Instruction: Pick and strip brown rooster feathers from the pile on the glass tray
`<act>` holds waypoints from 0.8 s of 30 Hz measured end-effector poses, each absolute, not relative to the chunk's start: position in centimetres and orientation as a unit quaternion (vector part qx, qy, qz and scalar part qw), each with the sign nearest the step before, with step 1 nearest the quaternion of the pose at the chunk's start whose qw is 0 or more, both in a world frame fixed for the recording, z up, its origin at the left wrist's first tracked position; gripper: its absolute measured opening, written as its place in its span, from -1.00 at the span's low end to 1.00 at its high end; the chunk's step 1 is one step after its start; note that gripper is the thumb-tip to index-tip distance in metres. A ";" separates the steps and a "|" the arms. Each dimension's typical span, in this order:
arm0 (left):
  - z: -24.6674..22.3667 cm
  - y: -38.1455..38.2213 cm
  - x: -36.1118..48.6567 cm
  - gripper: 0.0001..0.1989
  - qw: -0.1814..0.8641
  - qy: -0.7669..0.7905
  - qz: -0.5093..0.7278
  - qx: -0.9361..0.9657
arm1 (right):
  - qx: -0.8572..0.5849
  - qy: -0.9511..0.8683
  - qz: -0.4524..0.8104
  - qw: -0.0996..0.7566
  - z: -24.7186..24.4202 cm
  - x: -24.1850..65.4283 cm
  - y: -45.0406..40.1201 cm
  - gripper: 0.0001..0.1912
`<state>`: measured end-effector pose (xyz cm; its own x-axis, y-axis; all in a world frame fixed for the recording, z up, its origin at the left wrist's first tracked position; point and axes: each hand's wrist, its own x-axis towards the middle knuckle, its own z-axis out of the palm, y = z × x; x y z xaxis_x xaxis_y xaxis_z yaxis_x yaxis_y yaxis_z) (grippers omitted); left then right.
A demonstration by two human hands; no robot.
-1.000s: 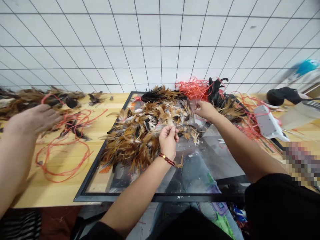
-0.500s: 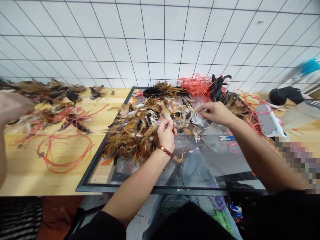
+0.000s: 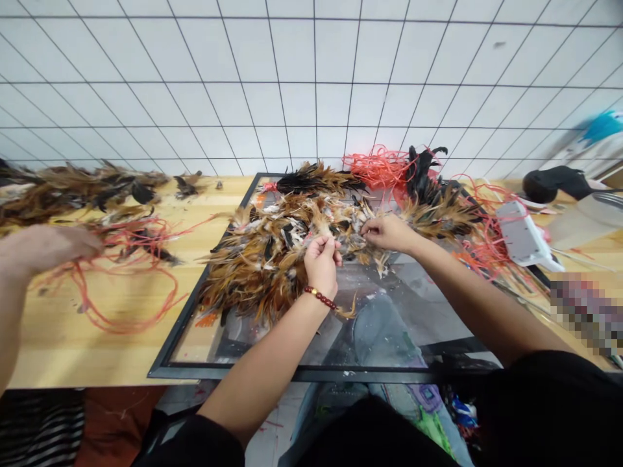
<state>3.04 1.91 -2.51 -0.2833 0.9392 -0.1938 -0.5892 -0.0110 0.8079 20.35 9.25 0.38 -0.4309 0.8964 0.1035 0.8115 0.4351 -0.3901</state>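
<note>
A large pile of brown, black and white feathers (image 3: 263, 266) lies on the dark-framed clear panel (image 3: 389, 370). At the pile's right side, my left hand (image 3: 322, 256), with a beaded bracelet at its wrist, is closed in a pinch on a tuft of pale feathers (image 3: 320, 226). The tuft's lower ends are hidden by the fingers. A little further right, my right hand (image 3: 388, 233) reaches over the pile's edge with its fingertips drawn together. What they grip, if anything, is too small to make out.
A tangle of red string (image 3: 379, 170) and a black-brown feather bundle (image 3: 428, 188) lie at the back. A white device (image 3: 523, 233) stands right. At left, another person's hand (image 3: 53, 250) is over loose red string (image 3: 121, 324), near more feathers (image 3: 73, 188).
My right hand has moved left, closer to my left hand, which stays nearly in place. The other person's hand has come further in from the left, over the red string.
</note>
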 end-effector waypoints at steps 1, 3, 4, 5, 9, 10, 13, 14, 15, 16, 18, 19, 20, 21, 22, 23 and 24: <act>-2.5 1.9 3.0 -0.80 0.561 0.423 0.681 0.204 | -0.516 -0.818 0.170 0.191 1.0 20.8 9.1 -0.88; -2.5 1.9 3.1 -0.78 0.562 0.424 0.681 0.201 | -0.514 -0.775 0.254 0.268 2.6 21.9 9.1 -0.90; -2.5 1.9 3.1 -0.78 0.562 0.425 0.680 0.202 | -0.510 -0.752 0.290 0.301 3.6 22.4 9.2 -0.89; -2.5 1.9 3.1 -0.79 0.562 0.426 0.679 0.203 | -0.504 -0.737 0.306 0.330 4.4 22.9 9.5 -0.88; -2.7 1.8 3.2 -0.85 0.559 0.430 0.680 0.201 | -0.486 -0.763 0.153 0.397 6.3 24.1 11.6 -0.87; -2.7 1.8 3.2 -0.85 0.558 0.430 0.681 0.200 | -0.488 -0.777 0.088 0.389 6.2 24.3 12.2 -0.86; -2.9 1.9 3.2 -0.83 0.558 0.427 0.682 0.203 | -0.499 -0.816 -0.054 0.286 4.6 24.3 13.8 -0.72; -2.9 1.9 3.2 -0.82 0.558 0.427 0.681 0.205 | -0.506 -0.827 -0.073 0.235 3.8 24.1 14.2 -0.67; -3.0 1.8 3.3 -0.81 0.559 0.428 0.679 0.207 | -0.513 -0.834 -0.078 0.186 2.9 23.7 14.5 -0.64; -3.0 1.8 3.3 -0.80 0.560 0.430 0.676 0.210 | -0.528 -0.832 -0.076 0.153 2.1 23.1 14.7 -0.63; -3.1 1.7 3.4 -0.79 0.562 0.433 0.671 0.215 | -0.556 -0.818 -0.057 0.135 0.6 21.6 15.1 -0.64; -3.2 1.7 3.4 -0.79 0.563 0.433 0.669 0.218 | -0.560 -0.818 -0.051 0.125 0.0 20.8 15.3 -0.63; -3.2 1.7 3.5 -0.79 0.563 0.431 0.670 0.221 | -0.565 -0.816 -0.047 0.110 -0.4 20.0 15.4 -0.63; -3.3 1.7 3.4 -0.80 0.562 0.430 0.670 0.224 | -0.574 -0.813 -0.037 0.090 -0.7 19.3 15.6 -0.65; -3.3 1.7 3.4 -0.80 0.561 0.429 0.671 0.225 | -0.584 -0.808 -0.019 0.077 -0.7 18.9 15.7 -0.69; -3.3 1.7 3.3 -0.80 0.558 0.431 0.673 0.225 | -0.597 -0.798 0.010 0.075 -0.5 18.6 15.8 -0.75; -3.3 1.8 3.3 -0.81 0.556 0.433 0.674 0.224 | -0.609 -0.786 0.051 0.092 -0.1 18.6 15.8 -0.82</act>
<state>3.29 1.79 -3.26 -0.2821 0.9427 -0.1781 -0.5544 -0.0086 0.8322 18.62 15.79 -0.10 -0.2414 0.9670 0.0816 0.9481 0.2530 -0.1926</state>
